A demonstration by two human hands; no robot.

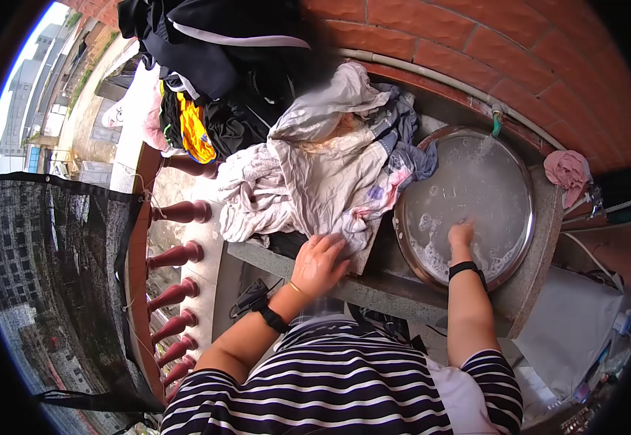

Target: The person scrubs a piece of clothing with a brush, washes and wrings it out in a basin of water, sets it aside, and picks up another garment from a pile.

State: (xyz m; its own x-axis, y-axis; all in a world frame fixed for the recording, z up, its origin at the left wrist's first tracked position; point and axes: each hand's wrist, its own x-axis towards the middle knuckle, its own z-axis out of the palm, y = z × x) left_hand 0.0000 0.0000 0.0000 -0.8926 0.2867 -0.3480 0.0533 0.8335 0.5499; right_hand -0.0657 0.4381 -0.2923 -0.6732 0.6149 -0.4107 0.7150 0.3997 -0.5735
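Note:
A round metal basin (442,196) full of cloudy, foamy water sits in the sink at the right. My right hand (462,233) is dipped into this water, and its fingers are hidden below the surface. Light-coloured crumpled clothes (330,163) with brownish, pink and blue patches lie in a pile left of the basin. Against the pile's lower edge rests my left hand (320,265), wet, with its fingers spread and nothing gripped. A green tap end (496,127) hangs over the basin's far rim, with water running from it.
Black clothes (221,51) and a yellow-orange garment (197,130) are heaped at the upper left. A pink cloth (567,172) lies on the right corner. Red balusters (177,255) stand at the left, and a brick wall (431,43) runs behind the sink.

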